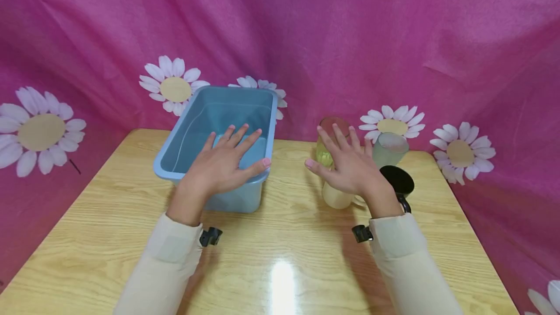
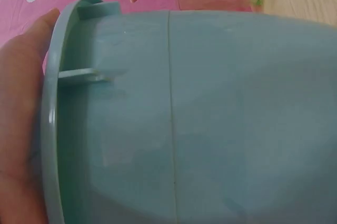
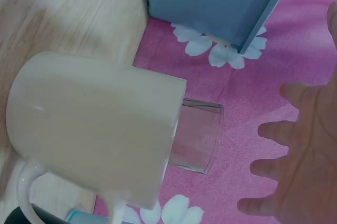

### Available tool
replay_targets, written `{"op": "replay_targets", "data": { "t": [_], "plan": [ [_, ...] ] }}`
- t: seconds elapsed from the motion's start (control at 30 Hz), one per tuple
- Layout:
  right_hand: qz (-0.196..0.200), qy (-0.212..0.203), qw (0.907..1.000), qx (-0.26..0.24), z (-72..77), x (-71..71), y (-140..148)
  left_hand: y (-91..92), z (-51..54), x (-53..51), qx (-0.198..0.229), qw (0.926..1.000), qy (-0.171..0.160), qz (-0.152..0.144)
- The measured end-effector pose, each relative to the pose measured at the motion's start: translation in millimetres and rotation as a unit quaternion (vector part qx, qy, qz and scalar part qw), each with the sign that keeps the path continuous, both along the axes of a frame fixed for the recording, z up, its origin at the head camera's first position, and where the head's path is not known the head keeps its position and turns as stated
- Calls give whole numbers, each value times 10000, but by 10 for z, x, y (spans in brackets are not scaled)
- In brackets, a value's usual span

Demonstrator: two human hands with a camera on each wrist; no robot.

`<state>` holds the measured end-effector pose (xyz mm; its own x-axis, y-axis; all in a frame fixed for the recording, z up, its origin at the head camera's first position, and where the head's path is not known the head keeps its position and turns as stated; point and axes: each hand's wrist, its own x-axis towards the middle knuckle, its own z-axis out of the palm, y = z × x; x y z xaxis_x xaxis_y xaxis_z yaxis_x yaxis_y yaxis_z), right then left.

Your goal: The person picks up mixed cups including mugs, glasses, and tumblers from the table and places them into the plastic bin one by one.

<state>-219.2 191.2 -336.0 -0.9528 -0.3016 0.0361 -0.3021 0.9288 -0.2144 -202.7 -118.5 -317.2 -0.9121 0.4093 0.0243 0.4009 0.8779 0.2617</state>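
My left hand [image 1: 223, 166] is held over the near part of a blue plastic tub [image 1: 232, 198], palm down with fingers spread and nothing in it. My right hand [image 1: 352, 166] hovers with spread fingers above a cream mug [image 1: 336, 197], holding nothing. In the right wrist view the cream mug [image 3: 95, 129] stands apart from the right hand's fingers, its handle showing. Behind that hand is a clear glass with a yellowish-green lower part [image 1: 323, 154]. To its right are a frosted glass [image 1: 391, 148] and a black mug [image 1: 399, 181].
The wooden table [image 1: 284, 237] carries the tub at its back left and the cups at its back right. A pink cloth [image 1: 306, 38] with white daisies hangs behind and at both sides. The tub wall [image 2: 210, 119] fills most of the left wrist view.
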Motion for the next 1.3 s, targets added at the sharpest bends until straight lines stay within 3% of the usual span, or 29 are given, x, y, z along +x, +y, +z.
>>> {"op": "replay_targets", "data": {
  "t": [0.2,0.37,0.57,0.8,0.97,1.1,1.3],
  "plan": [
    [146,76,9999,43,58,-40,28,-71,43,-23,64,10000,58,20],
    [428,302,9986,-58,104,-105,68,-230,148,-66,260,9994,211,21],
    [559,359,9974,-268,118,-178,128,-431,269,-114,512,9973,427,292],
    [533,583,9958,-457,94,-315,235,-656,289,-180,752,9943,526,548],
    [537,669,9957,-353,108,-426,296,-901,297,-201,1118,9877,605,909],
    [511,669,9960,-299,123,-503,332,-1113,276,-237,1599,9785,414,1235],
    [470,665,9964,-245,107,-603,379,-1347,186,-311,2052,9673,157,1482]
  ]
}}
